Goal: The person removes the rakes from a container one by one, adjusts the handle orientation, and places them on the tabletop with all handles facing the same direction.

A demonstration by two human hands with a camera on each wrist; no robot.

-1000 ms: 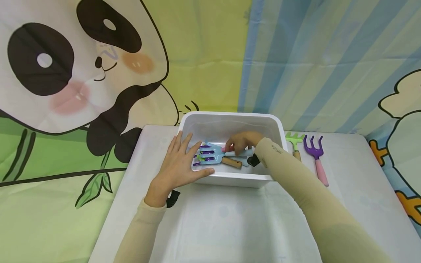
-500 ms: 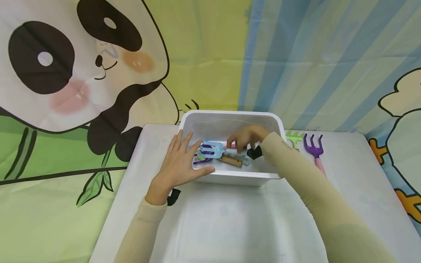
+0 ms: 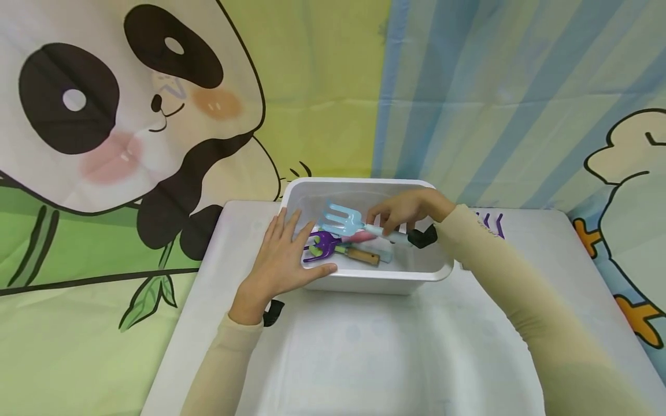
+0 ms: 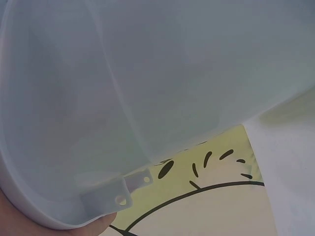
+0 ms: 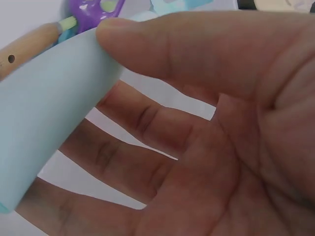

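Observation:
My right hand [image 3: 408, 211] pinches the pale blue handle of a small light blue garden fork [image 3: 346, 221], tines pointing left, raised above the other tools in a white plastic bin [image 3: 374, 275]. In the right wrist view, thumb and fingertips meet the handle [image 5: 54, 108]. Below lie a purple fork [image 3: 325, 245], a pink handle [image 3: 359, 237], a wooden-handled green tool [image 3: 363, 256] and another pale blue handle. My left hand [image 3: 278, 263] rests with spread fingers on the bin's left front rim; in the left wrist view, the bin wall [image 4: 162, 73] fills most of the picture.
Right of the bin, purple tines [image 3: 494, 224] show on the white table [image 3: 354, 346], partly behind my right sleeve. A cloth printed with a panda [image 3: 156, 104] hangs behind the table.
The light blue fork has come up off the pile in my right hand, uncovering the purple fork beneath. My right forearm has shifted, covering most of the tools outside the bin. The left hand stays put.

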